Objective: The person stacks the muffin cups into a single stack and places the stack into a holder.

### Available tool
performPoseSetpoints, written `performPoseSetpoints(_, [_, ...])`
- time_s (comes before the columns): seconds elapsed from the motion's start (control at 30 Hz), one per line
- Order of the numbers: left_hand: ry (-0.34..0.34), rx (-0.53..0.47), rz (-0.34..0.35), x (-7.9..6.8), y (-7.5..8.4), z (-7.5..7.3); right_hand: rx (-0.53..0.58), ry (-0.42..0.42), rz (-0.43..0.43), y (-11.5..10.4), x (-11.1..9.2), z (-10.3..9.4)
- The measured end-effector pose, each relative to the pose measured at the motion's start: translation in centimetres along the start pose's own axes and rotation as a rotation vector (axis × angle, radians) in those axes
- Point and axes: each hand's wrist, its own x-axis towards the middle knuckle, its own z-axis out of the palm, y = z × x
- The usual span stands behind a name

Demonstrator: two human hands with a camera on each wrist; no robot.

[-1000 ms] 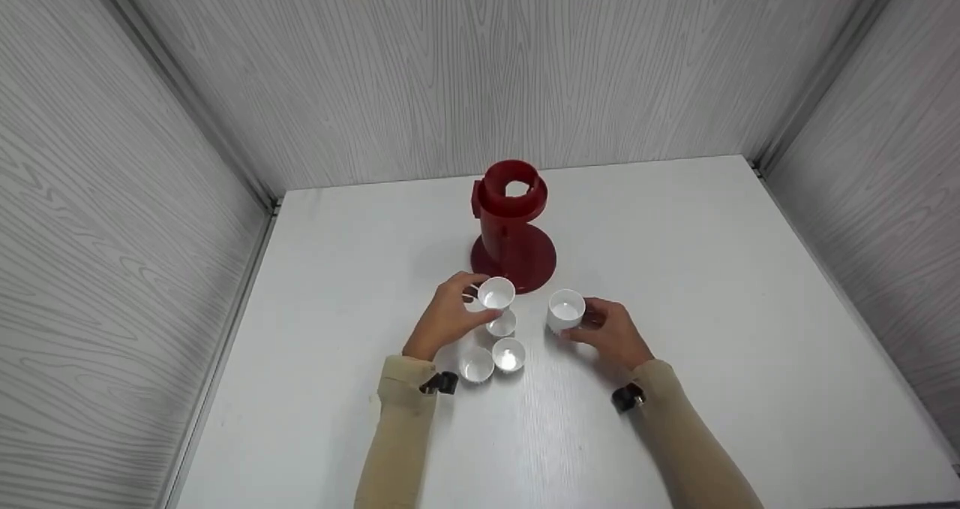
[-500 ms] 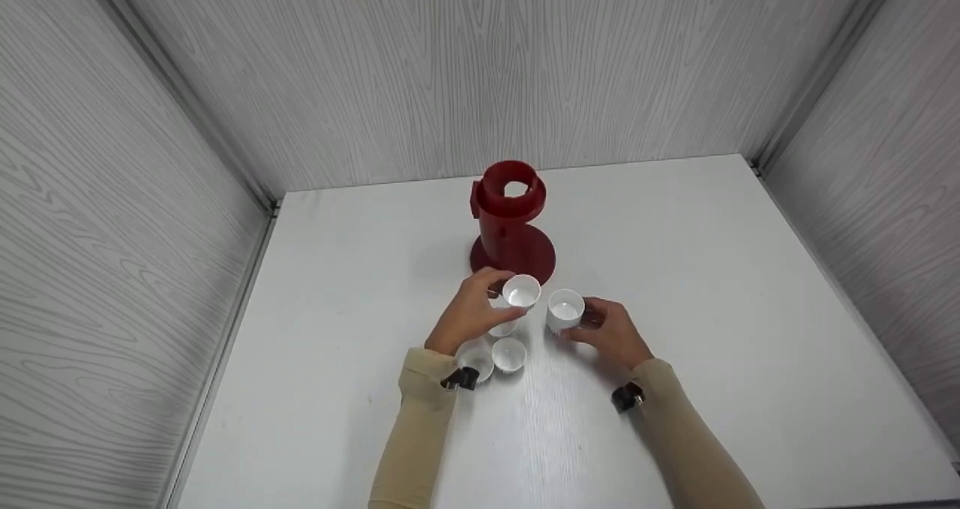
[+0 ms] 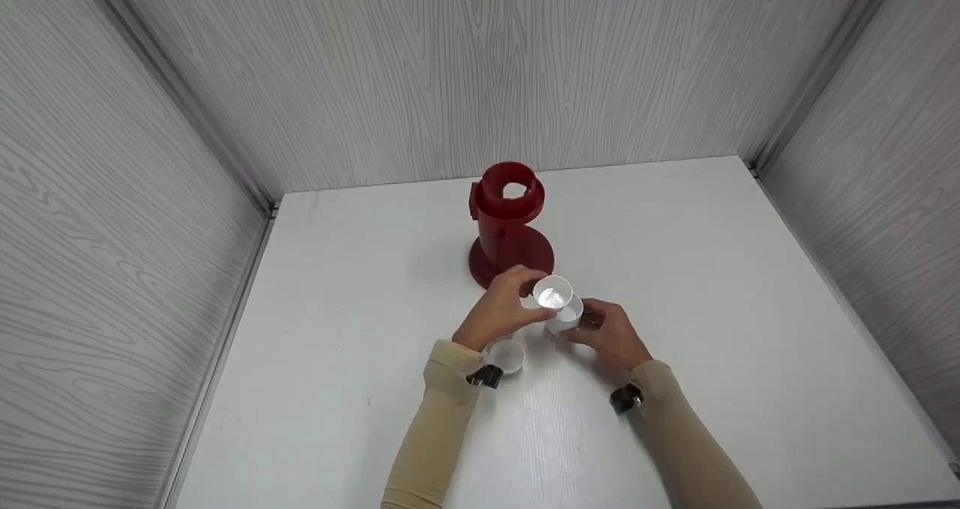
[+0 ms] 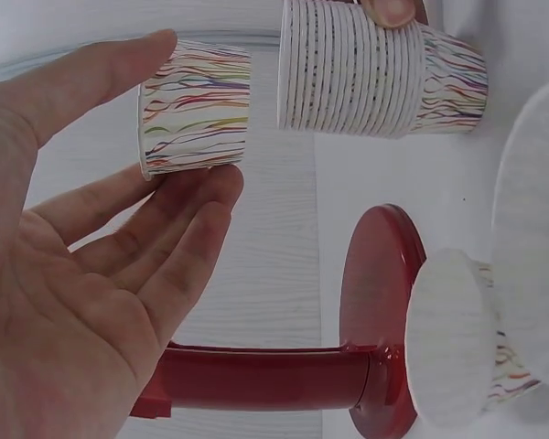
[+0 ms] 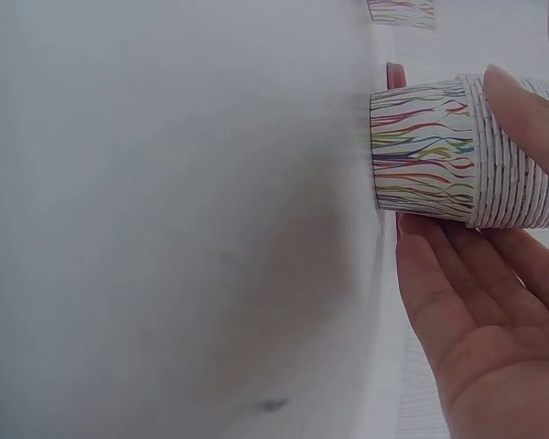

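Note:
My left hand (image 3: 501,310) pinches a single paper cup (image 4: 197,108) between thumb and fingers; coloured wavy lines run round its side. The cup hangs just above and a little left of a stack of nested paper cups (image 4: 352,69), with a small gap between them in the left wrist view. Around that stack (image 5: 517,151) curl the thumb and fingers of my right hand (image 3: 609,335), and its base stands on the table. Near my left wrist stands a loose paper cup (image 3: 507,354), partly covered by the sleeve; other loose cups are hidden under the arm.
Behind the hands stands a red cup holder (image 3: 502,231) with a round base and an open ring on top. Everything rests on a white table (image 3: 322,306), enclosed by grey wood-grain panels (image 3: 480,73) at the back and sides.
My left hand has carried its paper cup rightward, from above the loose cups to over the stack. The right hand and its stack have stayed in place.

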Motion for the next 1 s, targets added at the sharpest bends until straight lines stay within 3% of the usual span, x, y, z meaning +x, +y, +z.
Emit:
performPoseSetpoints(0.17, [-0.015, 0.020, -0.008, 0.4, 0.3, 0.8, 0.025, 0.006, -0.017, 0.1, 0.0, 0.0])
performPoseSetpoints(0.43, [-0.005, 0.104, 0.038, 1.0, 0.0, 1.9, 0.019, 0.014, -0.024, 0.3, 0.2, 0.1])
performPoseSetpoints(0.7, [-0.023, 0.132, -0.031, 1.1, -0.3, 2.6, 0.049, 0.006, -0.040, 0.3, 0.2, 0.0])
performPoseSetpoints(1.0, [-0.045, 0.169, -0.069, 1.1, -0.2, 3.0, -0.015, 0.013, -0.053, 0.3, 0.2, 0.0])
